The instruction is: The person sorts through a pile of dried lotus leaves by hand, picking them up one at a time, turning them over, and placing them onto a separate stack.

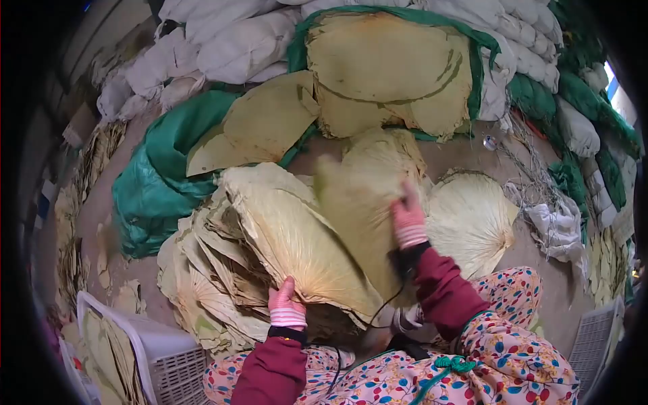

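My left hand (287, 307), in a pink and white striped glove, pinches the lower edge of a large dried lotus leaf (290, 229). This leaf fans out over a thick pile of dried leaves (202, 297). My right hand (408, 219), in a similar glove and slightly blurred, grips another dried lotus leaf (364, 202) by its right side. That leaf is tilted, its left edge smeared by motion. Just right of my right hand, a flat pale leaf (466, 216) lies on the floor.
A green sack (388, 9) holding stacked leaves stands ahead, with a loose green sack (165, 169) to the left. White sacks (250, 44) are piled behind. White plastic baskets (172, 368) (597, 344) stand on both sides. Tangled string (533, 162) lies at right.
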A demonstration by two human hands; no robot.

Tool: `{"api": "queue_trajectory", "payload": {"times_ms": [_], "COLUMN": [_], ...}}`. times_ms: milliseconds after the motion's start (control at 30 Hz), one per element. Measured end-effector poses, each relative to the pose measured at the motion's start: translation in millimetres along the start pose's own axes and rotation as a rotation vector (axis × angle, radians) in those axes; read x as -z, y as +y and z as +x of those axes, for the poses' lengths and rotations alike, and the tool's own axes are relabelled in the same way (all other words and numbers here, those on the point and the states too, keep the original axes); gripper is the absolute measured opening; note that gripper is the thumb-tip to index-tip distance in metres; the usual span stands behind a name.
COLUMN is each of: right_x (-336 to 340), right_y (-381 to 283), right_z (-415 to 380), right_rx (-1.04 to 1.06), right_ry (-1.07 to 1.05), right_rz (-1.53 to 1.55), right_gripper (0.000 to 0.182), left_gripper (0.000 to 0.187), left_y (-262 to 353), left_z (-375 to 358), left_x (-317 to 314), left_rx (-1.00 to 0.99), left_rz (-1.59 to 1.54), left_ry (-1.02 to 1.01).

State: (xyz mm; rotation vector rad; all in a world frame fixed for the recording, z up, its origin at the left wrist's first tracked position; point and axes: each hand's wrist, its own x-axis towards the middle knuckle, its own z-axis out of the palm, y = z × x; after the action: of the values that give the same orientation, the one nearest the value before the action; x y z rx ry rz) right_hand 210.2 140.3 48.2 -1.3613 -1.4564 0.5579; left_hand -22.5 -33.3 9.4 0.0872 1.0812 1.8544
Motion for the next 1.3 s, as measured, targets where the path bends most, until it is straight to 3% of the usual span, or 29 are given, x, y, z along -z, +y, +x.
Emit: {"api": "queue_trajectory", "payload": {"times_ms": [33, 100, 167, 300, 500, 633, 667, 700, 767, 800, 833, 900, 933, 967, 1067, 1167, 1233, 1300], "right_x": [10.5, -7.1, -1.3, -32.6, -46.4, -44.7, -47.9, -48.9, -44.6, -17.6, -18.2, 7.4, 15.3, 21.4, 39.4, 38.9, 28.5, 18.3], "right_y": [-22.2, -5.3, -53.6, -90.3, -59.2, -46.1, -40.9, -32.1, 3.8, -25.4, 1.0, 62.9, 103.7, 129.0, 113.3, 191.9, 207.8, 166.9], "right_z": [11.5, 12.7, -13.5, -88.8, -91.4, -93.5, -92.7, -90.5, -51.0, -22.4, -2.0, 54.7, 78.4, 97.1, 125.2, 141.4, 133.1, 119.4], "right_rx": [0.157, -0.228, 0.5, 0.302, 0.236, 0.249, 0.141, 0.117, -0.151, -0.369, -0.357, -0.173, -0.152, -0.129, -0.317, 0.119, 0.072, -0.34], "right_ry": [0.07, -0.312, -0.728, -1.115, -1.095, -1.0, -0.942, -0.785, -0.609, -0.467, -0.178, -0.076, -0.004, 0.067, 0.059, -0.161, -0.088, -0.215], "right_rz": [0.145, 1.053, -0.237, -0.303, -0.088, -0.031, 0.042, 0.216, 0.517, 0.253, 0.356, 0.174, 0.128, 0.082, -0.267, -0.795, -0.667, -0.102], "right_gripper": [0.029, 0.032, 0.035, 0.067, 0.074, 0.045, 0.033, 0.027, 0.02, 0.031, 0.038, 0.044, 0.047, 0.05, 0.048, 0.044, 0.04, 0.038], "left_gripper": [0.052, 0.061, 0.061, 0.06, 0.063, 0.064, 0.065, 0.065, 0.066, 0.067, 0.069, 0.069, 0.068, 0.068, 0.067, 0.065, 0.064, 0.062], "left_y": [1.3, 3.2, 12.4, 5.8, 14.6, 10.3, 9.6, 10.6, 14.3, 11.0, 10.6, 6.1, 11.2, 10.5, 8.2, 3.8, 3.2, 6.0], "left_z": [0.6, -3.0, -12.1, -10.6, -9.0, -1.1, 2.5, 5.2, 5.2, 10.7, 13.8, 23.4, 19.2, 19.6, 21.2, 21.8, 22.7, 22.3], "left_x": [-2.9, -11.1, -18.4, -25.9, -25.1, -16.5, -14.4, -12.2, -16.1, -8.6, -4.8, 9.7, 2.3, 3.2, 5.4, 5.6, 2.3, -3.1], "left_rx": [-0.048, -0.039, 0.08, -0.043, -0.013, -0.05, -0.081, -0.099, -0.125, -0.136, -0.153, -0.2, -0.145, -0.178, -0.181, -0.248, -0.239, -0.234], "left_rz": [0.012, 0.123, 0.21, 0.027, 0.096, 0.168, 0.208, 0.208, 0.206, 0.197, 0.176, 0.178, 0.193, 0.162, 0.221, 0.262, 0.243, 0.235], "left_ry": [0.011, 0.048, 0.067, -0.14, -0.215, -0.187, -0.15, -0.107, -0.02, 0.035, 0.049, 0.072, 0.147, 0.094, 0.109, 0.082, 0.066, 0.054]}}
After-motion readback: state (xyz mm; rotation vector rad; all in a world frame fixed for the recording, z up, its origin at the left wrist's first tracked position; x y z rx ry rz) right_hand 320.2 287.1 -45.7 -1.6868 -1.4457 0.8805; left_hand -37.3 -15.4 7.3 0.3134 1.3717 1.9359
